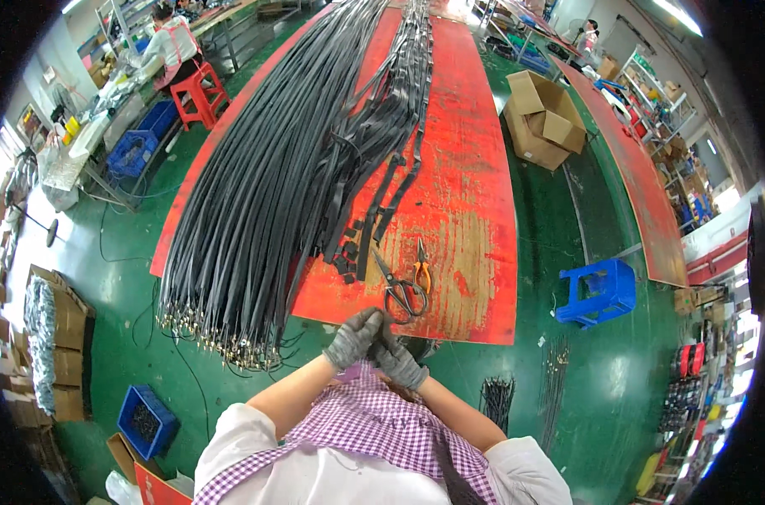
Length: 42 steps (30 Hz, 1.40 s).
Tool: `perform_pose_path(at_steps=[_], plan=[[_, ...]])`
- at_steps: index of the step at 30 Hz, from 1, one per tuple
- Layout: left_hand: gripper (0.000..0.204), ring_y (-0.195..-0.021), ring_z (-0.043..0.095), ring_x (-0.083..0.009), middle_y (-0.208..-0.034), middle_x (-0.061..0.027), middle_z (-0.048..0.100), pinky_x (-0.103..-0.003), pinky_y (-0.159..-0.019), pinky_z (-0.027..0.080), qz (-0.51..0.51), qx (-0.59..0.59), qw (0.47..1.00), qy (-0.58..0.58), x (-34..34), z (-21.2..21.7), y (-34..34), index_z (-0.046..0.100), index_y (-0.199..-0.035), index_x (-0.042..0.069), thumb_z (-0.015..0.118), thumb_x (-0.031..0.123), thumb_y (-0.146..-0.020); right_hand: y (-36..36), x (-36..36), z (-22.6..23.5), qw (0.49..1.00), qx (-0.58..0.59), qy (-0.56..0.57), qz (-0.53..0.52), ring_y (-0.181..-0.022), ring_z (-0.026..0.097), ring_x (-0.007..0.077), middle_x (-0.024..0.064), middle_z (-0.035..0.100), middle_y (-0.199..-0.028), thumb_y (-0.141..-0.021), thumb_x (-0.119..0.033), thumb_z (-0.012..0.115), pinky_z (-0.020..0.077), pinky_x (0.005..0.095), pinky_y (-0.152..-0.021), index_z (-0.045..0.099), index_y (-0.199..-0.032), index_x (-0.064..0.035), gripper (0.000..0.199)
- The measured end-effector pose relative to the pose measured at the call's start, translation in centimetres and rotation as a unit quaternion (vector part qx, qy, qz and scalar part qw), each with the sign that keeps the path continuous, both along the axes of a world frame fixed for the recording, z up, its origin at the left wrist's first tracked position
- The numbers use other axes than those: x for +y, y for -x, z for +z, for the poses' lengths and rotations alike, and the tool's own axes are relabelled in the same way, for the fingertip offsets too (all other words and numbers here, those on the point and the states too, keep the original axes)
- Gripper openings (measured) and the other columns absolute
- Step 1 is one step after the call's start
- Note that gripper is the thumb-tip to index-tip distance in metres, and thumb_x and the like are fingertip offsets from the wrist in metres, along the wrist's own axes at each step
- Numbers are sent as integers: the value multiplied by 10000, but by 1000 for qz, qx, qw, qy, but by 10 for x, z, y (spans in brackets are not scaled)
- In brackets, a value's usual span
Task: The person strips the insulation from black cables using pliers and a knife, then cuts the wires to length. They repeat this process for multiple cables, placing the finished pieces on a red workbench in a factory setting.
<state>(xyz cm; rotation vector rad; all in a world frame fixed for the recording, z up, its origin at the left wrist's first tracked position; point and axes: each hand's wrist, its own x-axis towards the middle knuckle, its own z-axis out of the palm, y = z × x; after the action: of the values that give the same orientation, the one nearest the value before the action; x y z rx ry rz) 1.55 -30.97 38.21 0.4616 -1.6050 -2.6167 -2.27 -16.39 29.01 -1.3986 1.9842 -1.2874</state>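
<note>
At the near edge of the red table (pixel 475 278), my left hand (pixel 353 338) and my right hand (pixel 399 362), both in grey gloves, meet with fingers pinched together. Something dark may be between them, but the fingers hide it. Just beyond lie black-handled scissors (pixel 406 300) and orange-handled pliers (pixel 423 273). Short cut black pieces (pixel 347 257) are scattered left of the scissors. A thick bundle of long black cables (pixel 248 177) covers the table's left side, its metal-tipped ends hanging over the near edge. Flat black sleeving strips (pixel 382 126) lie to its right.
A blue stool (pixel 597 293) and an open cardboard box (pixel 544 118) stand at the right. On the floor are a blue bin (pixel 145 421) at the left and a black cable bundle (pixel 497 402) at the right. Another person (pixel 174 46) sits on a red stool (pixel 199 94) far left.
</note>
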Motion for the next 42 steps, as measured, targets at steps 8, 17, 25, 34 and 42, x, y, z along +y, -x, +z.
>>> perform_pose_path(at_steps=[8,17,25,34,42], plan=[[122,-708,534,-247,-784,-94,552,-342,-613,418,98,-127,793,588,-73,-108,57,517,-833,77,463,170,-776,64,-32,47,963,-68,-247,-89,-796,561,284,139,586,-858,-758,-314,522,439,331,-693,519,-1004,-42,367],[158,-756,489,-250,-778,-76,500,-393,-615,382,134,-65,660,736,-90,-166,86,530,-772,93,505,215,-675,294,-267,36,921,163,-316,-160,-858,533,318,189,561,-880,-763,-376,467,424,382,-723,524,-945,-47,381],[186,-744,483,-250,-780,-67,487,-384,-605,384,111,-108,684,712,-93,-180,87,524,-784,103,526,194,-622,382,-399,-24,883,73,-357,-296,-883,526,327,194,552,-935,-749,-409,465,419,404,-748,530,-963,-22,448],[198,-790,478,-257,-827,-83,502,-400,-653,379,94,-130,648,744,-91,-175,99,527,-804,101,522,212,-640,442,-260,276,816,-475,330,-4,-357,309,81,-25,355,-471,-783,-222,531,258,229,-319,423,-633,-132,206],[190,-819,462,-287,-841,-104,507,-410,-683,359,77,-135,659,736,-85,-163,97,538,-827,80,482,199,-690,433,-127,267,857,-392,216,-255,-377,389,99,-2,402,-488,-783,-217,527,311,213,-333,425,-669,-108,187]])
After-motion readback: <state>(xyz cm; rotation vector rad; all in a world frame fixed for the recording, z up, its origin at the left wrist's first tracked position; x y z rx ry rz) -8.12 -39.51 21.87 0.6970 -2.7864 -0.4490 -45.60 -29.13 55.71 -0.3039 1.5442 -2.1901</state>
